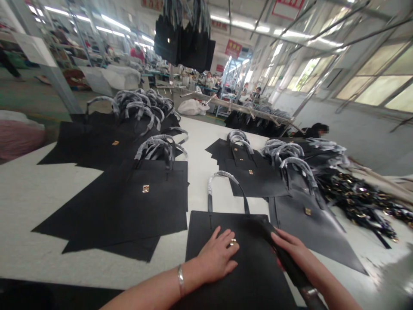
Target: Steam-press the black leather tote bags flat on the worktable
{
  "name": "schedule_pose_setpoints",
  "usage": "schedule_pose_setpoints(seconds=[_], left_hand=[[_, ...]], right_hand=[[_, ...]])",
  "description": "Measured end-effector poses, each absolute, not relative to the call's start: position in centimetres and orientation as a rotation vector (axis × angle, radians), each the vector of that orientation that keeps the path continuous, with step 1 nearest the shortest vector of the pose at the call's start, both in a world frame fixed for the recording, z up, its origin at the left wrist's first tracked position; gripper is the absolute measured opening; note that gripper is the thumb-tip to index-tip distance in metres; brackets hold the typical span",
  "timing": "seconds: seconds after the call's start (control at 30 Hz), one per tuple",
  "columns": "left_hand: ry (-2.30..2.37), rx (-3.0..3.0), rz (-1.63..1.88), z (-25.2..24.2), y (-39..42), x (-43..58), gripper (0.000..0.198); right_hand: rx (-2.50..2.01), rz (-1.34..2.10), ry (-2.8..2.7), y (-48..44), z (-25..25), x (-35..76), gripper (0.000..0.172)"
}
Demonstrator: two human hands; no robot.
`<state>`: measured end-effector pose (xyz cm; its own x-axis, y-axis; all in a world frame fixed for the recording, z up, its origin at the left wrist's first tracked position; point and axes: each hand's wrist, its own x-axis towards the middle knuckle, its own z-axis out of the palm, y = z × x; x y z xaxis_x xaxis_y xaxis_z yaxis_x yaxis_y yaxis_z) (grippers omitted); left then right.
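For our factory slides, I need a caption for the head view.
Left hand flat on a black tote bag, right hand on a black strap.

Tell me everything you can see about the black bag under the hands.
The black bag lies flat on the white table, its body a matte, leather-like panel running out of view below. One handle loop rises from its top edge, dark at the base and wrapped in grey film along the curve. The left hand rests flat on it; the right hand grips a long dark bar along its right side.
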<state>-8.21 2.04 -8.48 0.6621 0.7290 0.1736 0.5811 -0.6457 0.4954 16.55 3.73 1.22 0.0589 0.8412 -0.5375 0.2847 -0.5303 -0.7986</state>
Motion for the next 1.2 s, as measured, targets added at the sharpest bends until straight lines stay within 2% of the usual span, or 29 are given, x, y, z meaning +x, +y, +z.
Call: schedule_pose_setpoints(seconds=[0.2, 0.43, 0.5, 0.63, 0.87, 1.03, 1.2], left_hand=[[0.999, 2.505, 0.496, -8.3, 2.1, -8.3, 0.045], [1.014, 2.575, 0.578, -8.4, 1.8, -8.4, 0.046], [0.991, 2.628, 0.642, -8.6, 1.8, -8.4, 0.041], [0.743, 2.796, 0.692, -9.1, 1.8, -8.4, 0.018], [0.594, 2.949, 0.721, -10.5, 1.7, -8.0, 0.019], [0.633, 2.887, 0.707, -11.1, 1.6, -7.7, 0.011], [0.674, 2.87, 0.727, -10.6, 1.5, -7.8, 0.012]], right_hand=[[-1.869, 1.525, -1.146, 4.4, 0.4, 16.0, 0.048], [-1.781, 1.261, -1.173, 6.1, 2.0, 14.2, 0.061], [-1.786, 1.341, -1.201, 5.4, 2.5, 13.9, 0.066], [-1.835, 1.572, -1.286, 3.4, 2.4, 12.2, 0.072], [-1.731, 1.829, -1.556, 3.2, 1.2, 7.4, 0.08], [-1.643, 1.934, -1.535, 5.1, 0.2, 5.3, 0.072], [-1.669, 1.935, -1.56, 5.3, 0.8, 5.6, 0.07]])
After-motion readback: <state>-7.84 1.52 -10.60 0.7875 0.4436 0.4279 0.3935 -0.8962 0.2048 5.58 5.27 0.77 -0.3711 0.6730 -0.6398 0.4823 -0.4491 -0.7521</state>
